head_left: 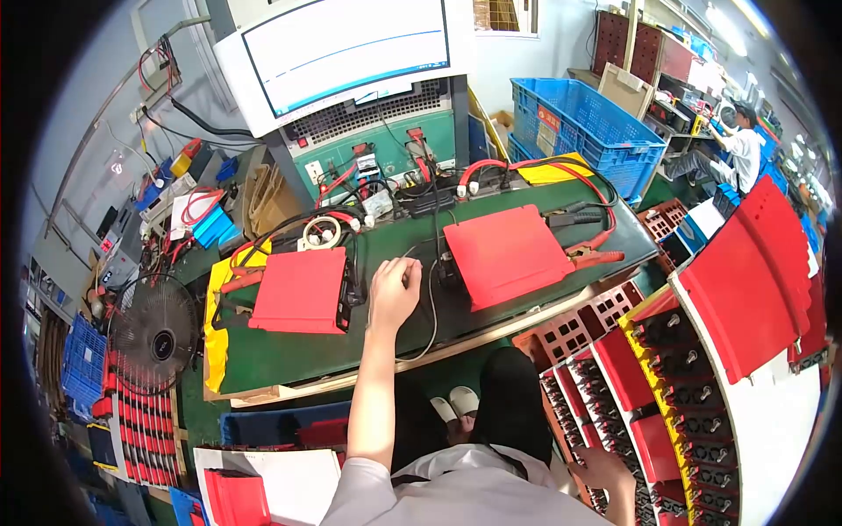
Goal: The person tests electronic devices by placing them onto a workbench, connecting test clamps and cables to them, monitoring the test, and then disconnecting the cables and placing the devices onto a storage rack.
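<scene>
My left hand (pixel 395 290) is over the middle of the green bench mat, its fingers curled in; whatever they hold, if anything, is too small to make out. A red flat-cased unit (pixel 300 291) lies to its left, and a larger red unit (pixel 507 254) to its right. A thin pale cable (pixel 433 302) runs just right of the hand. Low on the right, my right hand (pixel 605 469) hangs beside a row of red and black units (pixel 618 412), fingers apart and apparently holding nothing; contact with the units is hard to tell.
A monitor (pixel 351 53) stands behind the bench, with clamps and cables (pixel 377 197) below it. A fan (pixel 158 333) is at left and a blue crate (pixel 579 131) at back right. Stacked red units (pixel 745 272) rise at right. Another person (pixel 741 149) sits far right.
</scene>
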A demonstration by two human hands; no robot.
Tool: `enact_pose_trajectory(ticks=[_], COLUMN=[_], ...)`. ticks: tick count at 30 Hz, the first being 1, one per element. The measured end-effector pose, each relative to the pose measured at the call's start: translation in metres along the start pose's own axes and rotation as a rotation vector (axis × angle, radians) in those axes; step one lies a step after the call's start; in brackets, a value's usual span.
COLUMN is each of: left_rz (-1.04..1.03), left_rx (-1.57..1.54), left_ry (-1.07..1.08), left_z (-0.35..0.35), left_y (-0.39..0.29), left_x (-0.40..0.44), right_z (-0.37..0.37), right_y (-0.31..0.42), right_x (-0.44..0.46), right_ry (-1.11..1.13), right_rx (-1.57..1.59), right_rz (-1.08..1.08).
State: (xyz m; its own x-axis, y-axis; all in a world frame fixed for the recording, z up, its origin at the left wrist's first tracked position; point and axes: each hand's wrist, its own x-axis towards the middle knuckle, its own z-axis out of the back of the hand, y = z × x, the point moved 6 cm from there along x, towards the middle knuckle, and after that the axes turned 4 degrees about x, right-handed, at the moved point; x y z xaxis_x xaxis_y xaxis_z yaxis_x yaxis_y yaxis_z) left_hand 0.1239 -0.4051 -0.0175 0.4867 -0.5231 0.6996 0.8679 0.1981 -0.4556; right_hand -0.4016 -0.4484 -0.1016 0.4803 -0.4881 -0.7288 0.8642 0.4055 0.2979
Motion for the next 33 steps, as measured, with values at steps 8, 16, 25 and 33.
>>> enact_pose_trajectory(ticks=[8, 16, 25, 33], left_rz=[0.015, 0.039, 0.041, 0.046], left_rx=[-0.006, -0.006, 0.04, 0.044], left_ry=[0.022, 0.047, 0.203, 0.223], left_z=[0.001, -0.002, -0.009, -0.008], left_y=[-0.002, -0.001, 0.003, 0.001], left_x=[0.0, -0.002, -0.006, -0.006], right_z=[-0.003, -0.005, 0.002, 0.005], right_y=[-0.002, -0.005, 0.005, 0.01], right_x=[0.002, 0.004, -0.004, -0.008], right_ry=[-0.023, -0.046, -0.017, -0.011], right_rx=[-0.015, -0.02, -0.037, -0.024], right_rz=[0.025, 0.049, 0.019, -0.008])
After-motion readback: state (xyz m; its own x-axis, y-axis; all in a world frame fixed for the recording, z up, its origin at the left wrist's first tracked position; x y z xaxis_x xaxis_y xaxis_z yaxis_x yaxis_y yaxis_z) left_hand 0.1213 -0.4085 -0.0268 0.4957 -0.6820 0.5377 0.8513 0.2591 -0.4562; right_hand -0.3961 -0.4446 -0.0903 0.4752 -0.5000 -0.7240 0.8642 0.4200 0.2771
